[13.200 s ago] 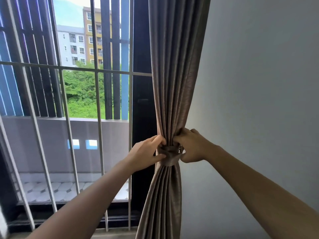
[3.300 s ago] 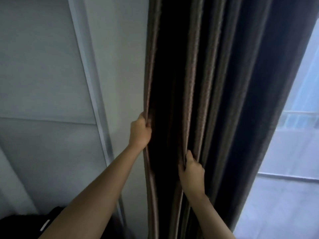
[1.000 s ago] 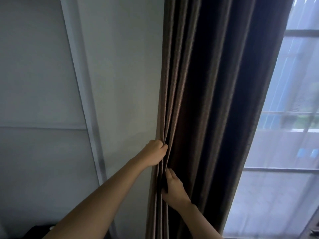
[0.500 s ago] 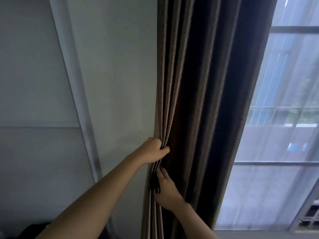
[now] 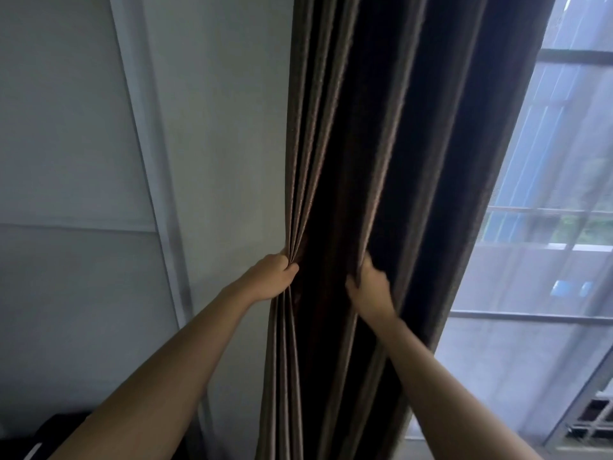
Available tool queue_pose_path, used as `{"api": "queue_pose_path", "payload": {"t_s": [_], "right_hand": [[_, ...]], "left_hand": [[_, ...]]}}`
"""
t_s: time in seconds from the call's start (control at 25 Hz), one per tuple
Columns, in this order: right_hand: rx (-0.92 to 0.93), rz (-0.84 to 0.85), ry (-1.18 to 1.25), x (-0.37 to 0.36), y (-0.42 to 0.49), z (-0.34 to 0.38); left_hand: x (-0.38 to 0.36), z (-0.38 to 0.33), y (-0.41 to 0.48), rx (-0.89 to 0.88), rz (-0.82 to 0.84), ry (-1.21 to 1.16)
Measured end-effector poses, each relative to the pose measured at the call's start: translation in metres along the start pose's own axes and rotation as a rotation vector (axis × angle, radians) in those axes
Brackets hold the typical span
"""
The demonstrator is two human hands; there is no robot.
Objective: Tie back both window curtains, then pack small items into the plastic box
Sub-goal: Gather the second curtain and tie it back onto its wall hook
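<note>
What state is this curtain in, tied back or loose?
Loose, partly gathered. The left hand grips the curtain by its wall-side pleats, the right hand another fold; no tie around it.

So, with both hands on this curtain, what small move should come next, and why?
Probably bring the right hand across to the left hand, gathering the curtain into one bundle: each hand grips separate folds, loose cloth hangs between them, and no tie shows around it.

Both arms reach forward; left hand (image 5: 273,277) clenches the curtain (image 5: 365,144); right hand (image 5: 368,287) grips it alongside.
</note>
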State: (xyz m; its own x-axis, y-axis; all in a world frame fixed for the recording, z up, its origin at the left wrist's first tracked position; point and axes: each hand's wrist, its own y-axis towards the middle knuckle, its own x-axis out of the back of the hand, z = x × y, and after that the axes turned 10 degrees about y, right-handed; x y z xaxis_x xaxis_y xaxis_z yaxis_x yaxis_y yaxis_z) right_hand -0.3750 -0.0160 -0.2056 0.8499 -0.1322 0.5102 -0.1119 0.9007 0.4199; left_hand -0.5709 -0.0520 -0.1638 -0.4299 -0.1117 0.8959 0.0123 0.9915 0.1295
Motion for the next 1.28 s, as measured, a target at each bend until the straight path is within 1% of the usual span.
{"api": "queue_pose_path", "payload": {"t_s": [0.04,0.12,0.24,0.44,0.6,0.72,0.76,0.8,0.84,0.88,0.92,0.96,1.0,1.04,1.08,1.12,1.2,1.28], "right_hand": [[0.024,0.062,-0.025,-0.012,-0.013,-0.006],[0.039,0.196,0.005,-0.034,-0.039,-0.013],[0.021,0.301,0.047,-0.052,-0.053,-0.015],[0.009,0.358,0.035,-0.056,-0.052,-0.007],[-0.022,0.376,0.018,-0.057,-0.051,-0.002],[-0.092,0.476,0.104,-0.057,-0.052,-0.001],[-0.09,0.514,0.125,-0.053,-0.053,0.0],[-0.053,0.513,0.111,-0.046,-0.053,0.0],[0.035,0.404,0.064,-0.038,-0.052,0.0],[0.175,0.175,0.026,-0.027,-0.049,0.001],[0.327,-0.105,0.031,-0.015,-0.046,0.003],[0.435,-0.383,0.077,-0.001,-0.041,0.007],[0.463,-0.577,0.149,0.014,-0.034,0.015],[0.421,-0.647,0.219,0.027,-0.025,0.021],[0.328,-0.605,0.274,0.037,-0.013,0.024],[0.214,-0.499,0.3,0.043,-0.003,0.024],[0.019,-0.336,0.275,0.044,0.008,0.011],[-0.066,-0.257,0.189,0.041,0.008,-0.005]], "left_hand": [[-0.001,-0.002,0.002,-0.001,0.007,-0.006],[-0.005,-0.009,0.005,-0.005,0.028,0.008],[-0.01,-0.021,0.006,-0.035,0.073,0.015],[-0.012,-0.034,0.007,-0.034,0.091,-0.021],[-0.011,-0.047,0.003,-0.055,0.135,0.021],[-0.014,-0.048,0.002,-0.085,0.046,0.128],[-0.015,-0.047,0.002,-0.077,0.009,0.154],[-0.016,-0.045,0.001,-0.063,-0.018,0.164],[-0.017,-0.041,0.0,-0.051,-0.029,0.162],[-0.017,-0.037,0.0,-0.04,-0.026,0.155],[-0.018,-0.033,0.0,-0.036,-0.019,0.145],[-0.018,-0.028,0.0,-0.041,-0.017,0.139],[-0.018,-0.025,0.0,-0.048,-0.015,0.132],[-0.019,-0.024,0.0,-0.05,-0.013,0.118],[-0.018,-0.023,0.0,-0.05,-0.017,0.114],[-0.018,-0.023,-0.001,-0.049,-0.013,0.119],[-0.019,-0.025,-0.001,-0.058,-0.007,0.125],[-0.022,-0.022,-0.001,-0.057,0.003,0.102]]}}
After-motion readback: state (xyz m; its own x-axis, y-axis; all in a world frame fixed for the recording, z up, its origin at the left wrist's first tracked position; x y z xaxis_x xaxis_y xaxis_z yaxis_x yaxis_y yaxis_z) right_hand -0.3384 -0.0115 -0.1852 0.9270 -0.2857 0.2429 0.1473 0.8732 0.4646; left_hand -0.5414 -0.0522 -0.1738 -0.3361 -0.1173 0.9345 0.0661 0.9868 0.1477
